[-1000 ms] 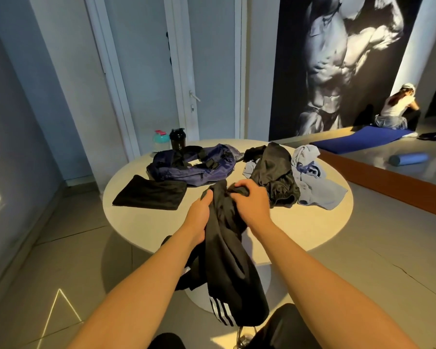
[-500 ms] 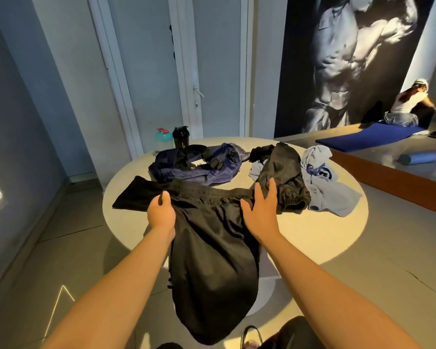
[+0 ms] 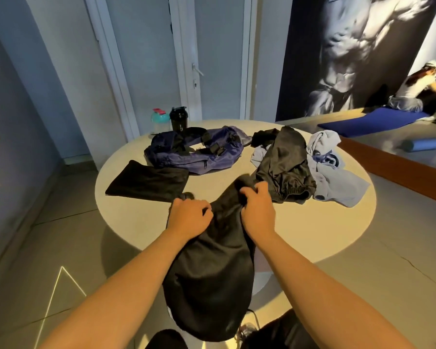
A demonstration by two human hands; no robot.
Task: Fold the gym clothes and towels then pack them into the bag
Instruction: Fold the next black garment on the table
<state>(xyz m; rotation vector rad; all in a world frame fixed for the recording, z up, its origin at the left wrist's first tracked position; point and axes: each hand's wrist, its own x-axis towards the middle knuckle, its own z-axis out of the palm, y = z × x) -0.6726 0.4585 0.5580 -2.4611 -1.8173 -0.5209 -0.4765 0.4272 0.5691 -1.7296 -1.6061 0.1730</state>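
Observation:
Black shorts [image 3: 212, 268] hang over the near edge of the round table [image 3: 146, 217]. My left hand [image 3: 188, 216] grips the bunched waistband on the left, and my right hand [image 3: 256, 210] grips it on the right. The hands are close together. A navy gym bag [image 3: 199, 154] lies at the back of the table. A folded black garment [image 3: 146, 181] lies flat to its left front. Another black garment [image 3: 286, 165] sits crumpled at the right on a pale blue piece of clothing [image 3: 337, 182].
A teal bottle [image 3: 159, 120] and a black shaker [image 3: 178, 119] stand at the table's far edge near a door. A person sits by a blue mat [image 3: 370, 122] and a foam roller [image 3: 422, 145] at the right. Tiled floor surrounds the table.
Half a second ago the shorts were spread wide with my hands apart and the right hand flat. Now both hands have drawn together, bunching the waistband in curled fingers.

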